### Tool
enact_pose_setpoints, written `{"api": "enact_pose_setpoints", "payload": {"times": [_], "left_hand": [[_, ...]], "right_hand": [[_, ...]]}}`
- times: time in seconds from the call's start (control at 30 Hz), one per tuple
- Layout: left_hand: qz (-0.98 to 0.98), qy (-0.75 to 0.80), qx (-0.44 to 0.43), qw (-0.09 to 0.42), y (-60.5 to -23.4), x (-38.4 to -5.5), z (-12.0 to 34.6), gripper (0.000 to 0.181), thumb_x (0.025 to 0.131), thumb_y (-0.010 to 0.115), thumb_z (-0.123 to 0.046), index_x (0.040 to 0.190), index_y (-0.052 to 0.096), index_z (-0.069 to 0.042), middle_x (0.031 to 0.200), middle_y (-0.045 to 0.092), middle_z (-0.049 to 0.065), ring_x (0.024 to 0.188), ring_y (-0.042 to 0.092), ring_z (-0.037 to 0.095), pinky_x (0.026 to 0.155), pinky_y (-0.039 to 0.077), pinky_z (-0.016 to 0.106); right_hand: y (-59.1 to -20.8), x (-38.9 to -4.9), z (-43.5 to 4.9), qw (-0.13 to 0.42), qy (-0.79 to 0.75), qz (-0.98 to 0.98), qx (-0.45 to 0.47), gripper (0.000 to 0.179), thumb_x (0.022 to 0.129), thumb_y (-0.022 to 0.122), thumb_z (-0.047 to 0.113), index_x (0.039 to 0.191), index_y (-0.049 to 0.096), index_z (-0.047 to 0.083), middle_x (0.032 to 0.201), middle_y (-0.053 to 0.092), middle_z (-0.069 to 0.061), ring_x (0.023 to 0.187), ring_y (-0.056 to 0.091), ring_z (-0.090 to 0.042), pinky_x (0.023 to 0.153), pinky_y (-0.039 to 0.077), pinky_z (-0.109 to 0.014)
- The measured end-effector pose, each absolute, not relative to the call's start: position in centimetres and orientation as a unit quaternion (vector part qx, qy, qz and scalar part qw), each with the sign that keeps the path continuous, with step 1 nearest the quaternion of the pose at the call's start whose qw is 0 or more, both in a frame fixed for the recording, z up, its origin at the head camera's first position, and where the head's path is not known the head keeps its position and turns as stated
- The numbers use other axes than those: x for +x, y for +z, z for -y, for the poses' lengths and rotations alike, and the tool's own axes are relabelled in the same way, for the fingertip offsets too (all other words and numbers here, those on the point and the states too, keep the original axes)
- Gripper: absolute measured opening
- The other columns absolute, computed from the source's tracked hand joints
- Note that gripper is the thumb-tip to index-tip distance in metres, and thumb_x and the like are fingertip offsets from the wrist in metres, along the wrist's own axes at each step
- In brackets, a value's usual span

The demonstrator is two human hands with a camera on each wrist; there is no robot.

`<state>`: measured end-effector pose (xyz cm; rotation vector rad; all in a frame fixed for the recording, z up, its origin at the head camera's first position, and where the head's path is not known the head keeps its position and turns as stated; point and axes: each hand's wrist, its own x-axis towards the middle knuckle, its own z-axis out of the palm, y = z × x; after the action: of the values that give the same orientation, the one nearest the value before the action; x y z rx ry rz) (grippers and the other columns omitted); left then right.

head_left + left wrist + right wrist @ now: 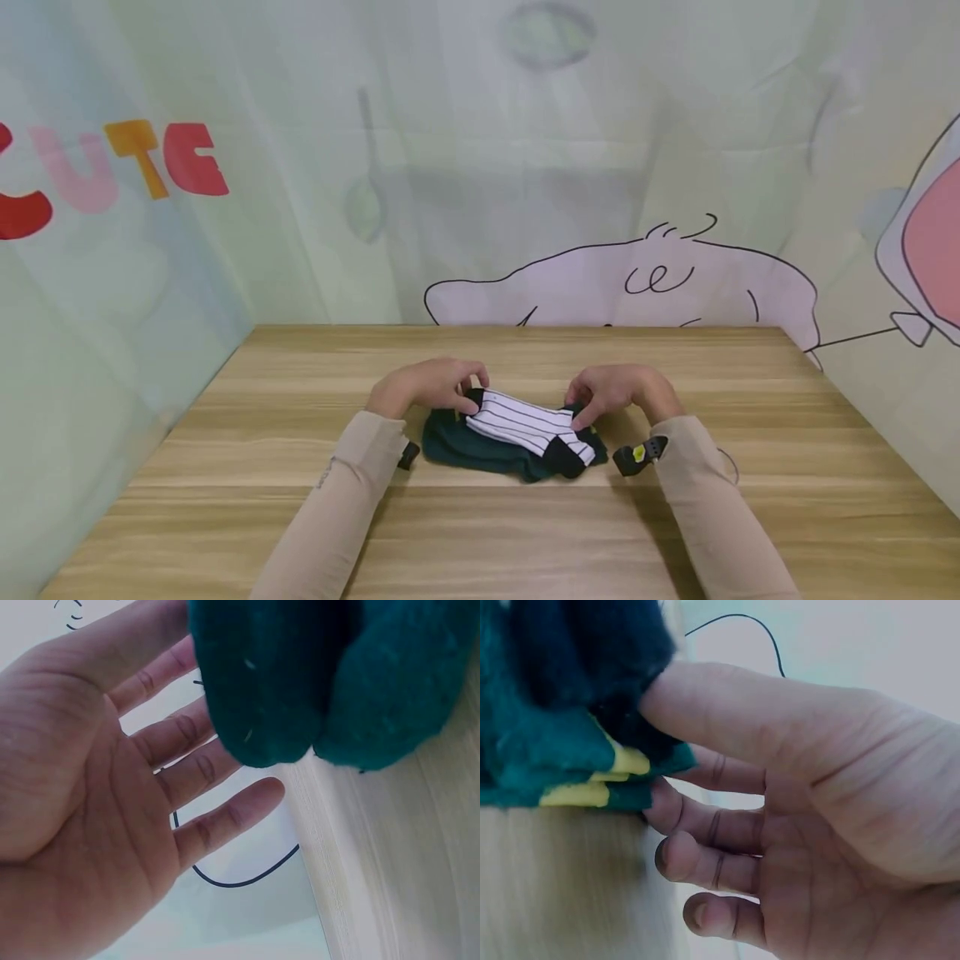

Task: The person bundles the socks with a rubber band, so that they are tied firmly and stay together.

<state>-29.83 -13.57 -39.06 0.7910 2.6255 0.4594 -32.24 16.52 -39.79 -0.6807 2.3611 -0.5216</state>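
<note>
A white sock [517, 423] with thin dark stripes and black ends lies slantwise over dark green socks [487, 450] on the table. At its left end my left hand [427, 387] pinches the black part between thumb and index finger. My right hand [613, 390] grips the right side, thumb on top. In the left wrist view, two rounded green ends [262, 690] hide the left fingertips, and the little finger stands free. Yellow patches [577, 795] mark the stacked green layers in the right wrist view, where the thumb touches dark cloth [622, 652] above them.
The wood-grain table [480, 542] runs back to a printed curtain [480, 167] with a cartoon figure and coloured letters. A black wrist strap [640, 456] sits at the right sleeve, with a thin cable beside it.
</note>
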Motion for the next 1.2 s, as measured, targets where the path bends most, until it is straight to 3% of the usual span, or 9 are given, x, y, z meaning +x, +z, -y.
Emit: {"api": "enact_pose_setpoints", "payload": {"times": [0.3, 0.57, 0.9, 1.2], "left_hand": [[-0.930, 0.163, 0.276, 0.181, -38.8, -29.7, 13.4, 0.034, 0.094, 0.072, -0.020, 0.125, 0.060, -0.016, 0.113, 0.065, 0.007, 0.102, 0.060, 0.021, 0.096, 0.048, 0.042], [-0.929, 0.160, 0.281, 0.179, -38.9, -29.6, 13.4, 0.033, 0.095, 0.071, -0.022, 0.125, 0.060, -0.016, 0.119, 0.065, 0.009, 0.108, 0.059, 0.023, 0.099, 0.046, 0.043], [-0.929, 0.157, 0.289, 0.172, -38.6, -29.7, 13.1, 0.036, 0.095, 0.071, -0.025, 0.127, 0.059, -0.016, 0.127, 0.063, 0.010, 0.115, 0.058, 0.024, 0.103, 0.043, 0.045], [-0.922, 0.166, 0.310, 0.161, -38.6, -29.4, 12.5, 0.041, 0.094, 0.071, -0.029, 0.131, 0.057, -0.016, 0.128, 0.064, 0.009, 0.121, 0.058, 0.024, 0.106, 0.042, 0.044]], "right_hand": [[-39.7, -32.0, -16.5, 0.302, -0.210, -0.881, -0.299, 0.020, 0.088, 0.078, 0.021, 0.094, 0.061, 0.012, 0.091, 0.058, 0.000, 0.088, 0.051, -0.017, 0.080, 0.039, -0.033], [-39.2, -31.7, -16.5, 0.303, -0.236, -0.872, -0.305, 0.021, 0.090, 0.076, 0.021, 0.099, 0.058, 0.015, 0.107, 0.060, -0.003, 0.100, 0.056, -0.024, 0.090, 0.042, -0.043], [-38.7, -31.8, -16.3, 0.226, -0.254, -0.876, -0.342, 0.019, 0.091, 0.074, 0.020, 0.102, 0.059, 0.016, 0.100, 0.065, -0.002, 0.090, 0.058, -0.020, 0.081, 0.044, -0.038], [-38.3, -31.7, -15.4, 0.177, -0.285, -0.871, -0.359, 0.027, 0.093, 0.072, 0.022, 0.113, 0.057, 0.012, 0.103, 0.067, -0.004, 0.094, 0.060, -0.021, 0.087, 0.047, -0.040]]}}
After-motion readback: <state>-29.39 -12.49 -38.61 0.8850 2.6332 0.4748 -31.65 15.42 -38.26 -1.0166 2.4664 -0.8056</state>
